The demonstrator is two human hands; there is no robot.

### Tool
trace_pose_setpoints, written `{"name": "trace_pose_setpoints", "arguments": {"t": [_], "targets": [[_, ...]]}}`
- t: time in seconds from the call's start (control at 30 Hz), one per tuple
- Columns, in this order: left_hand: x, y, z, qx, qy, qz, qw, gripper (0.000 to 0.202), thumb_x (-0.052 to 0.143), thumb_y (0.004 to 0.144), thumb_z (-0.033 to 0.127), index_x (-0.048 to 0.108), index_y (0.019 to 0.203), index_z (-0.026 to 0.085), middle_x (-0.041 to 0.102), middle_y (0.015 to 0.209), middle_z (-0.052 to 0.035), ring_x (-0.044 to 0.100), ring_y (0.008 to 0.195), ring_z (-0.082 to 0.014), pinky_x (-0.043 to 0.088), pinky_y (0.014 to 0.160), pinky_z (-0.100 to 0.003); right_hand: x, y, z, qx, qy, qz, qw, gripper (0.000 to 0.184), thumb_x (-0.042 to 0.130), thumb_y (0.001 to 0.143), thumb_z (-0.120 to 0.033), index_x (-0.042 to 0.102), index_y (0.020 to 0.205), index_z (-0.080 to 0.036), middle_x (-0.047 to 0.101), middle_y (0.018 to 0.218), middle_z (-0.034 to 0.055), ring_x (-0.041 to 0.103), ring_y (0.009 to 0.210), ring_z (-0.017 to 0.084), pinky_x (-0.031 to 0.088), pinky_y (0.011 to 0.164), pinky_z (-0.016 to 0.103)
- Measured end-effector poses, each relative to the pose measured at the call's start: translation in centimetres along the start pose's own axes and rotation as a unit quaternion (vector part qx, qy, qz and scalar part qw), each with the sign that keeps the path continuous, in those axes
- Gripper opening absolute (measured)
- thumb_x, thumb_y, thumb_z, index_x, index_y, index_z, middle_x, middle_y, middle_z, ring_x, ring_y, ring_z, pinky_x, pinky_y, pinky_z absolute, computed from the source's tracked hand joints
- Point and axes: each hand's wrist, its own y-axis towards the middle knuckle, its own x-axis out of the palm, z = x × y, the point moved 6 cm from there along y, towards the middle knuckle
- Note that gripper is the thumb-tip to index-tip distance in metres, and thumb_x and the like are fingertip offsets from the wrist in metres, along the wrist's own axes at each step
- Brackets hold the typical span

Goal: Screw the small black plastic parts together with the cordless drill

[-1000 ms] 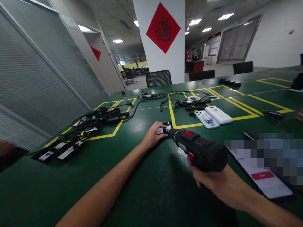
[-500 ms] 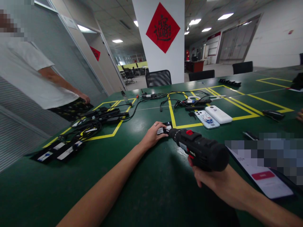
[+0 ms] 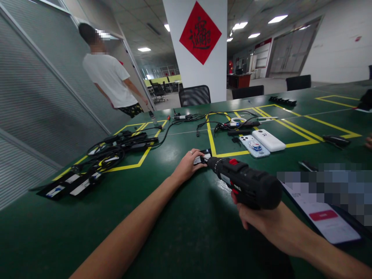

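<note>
A black cordless drill (image 3: 247,180) with red switches is gripped by its handle in my right hand (image 3: 255,217). Its chuck points left and away from me, its front end close against a small black-and-white flat piece (image 3: 207,154) on the green table. My left hand (image 3: 187,166), a ring on one finger, has its fingers closed around the left side of that piece and holds it on the tabletop. The drill's tip and the exact contact spot are hidden by the chuck and my fingers.
Tangled black cables (image 3: 119,149) and black pieces with white labels (image 3: 78,185) lie at left. A patterned phone (image 3: 255,147), a white power bank (image 3: 269,140) and a large lit screen (image 3: 328,217) are at right. Beyond the table walks a person (image 3: 109,77).
The person in the white shirt has walked away to the right, farther from the table. My hands, the drill and the flat piece look almost unchanged.
</note>
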Motion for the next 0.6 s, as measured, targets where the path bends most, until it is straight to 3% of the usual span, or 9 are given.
{"name": "trace_pose_setpoints", "arguments": {"t": [0.27,0.6], "targets": [[-0.10,0.08,0.07,0.011,0.085,0.016,0.996,0.026,0.063,0.077,0.028,0.054,0.102,0.023,0.054,0.115,-0.0059,0.040,0.122,-0.0274,0.027,0.106,-0.051,-0.09,0.03,-0.04,0.001,-0.006,0.005,1.000,0.016,0.051,0.078,-0.024,0.053,0.063,-0.018,0.057,0.078,0.0017,0.049,0.068,0.014,0.038,0.055,0.025],[-0.25,-0.01,0.60,0.025,0.079,0.032,0.996,0.024,0.060,0.078,0.026,0.055,0.101,0.022,0.055,0.118,-0.0066,0.042,0.122,-0.0250,0.035,0.105,-0.047,-0.04,0.12,0.10,-0.011,-0.011,0.011,1.000,0.010,0.051,0.079,-0.024,0.054,0.071,-0.019,0.052,0.070,-0.0018,0.045,0.063,0.012,0.037,0.055,0.024]]}}
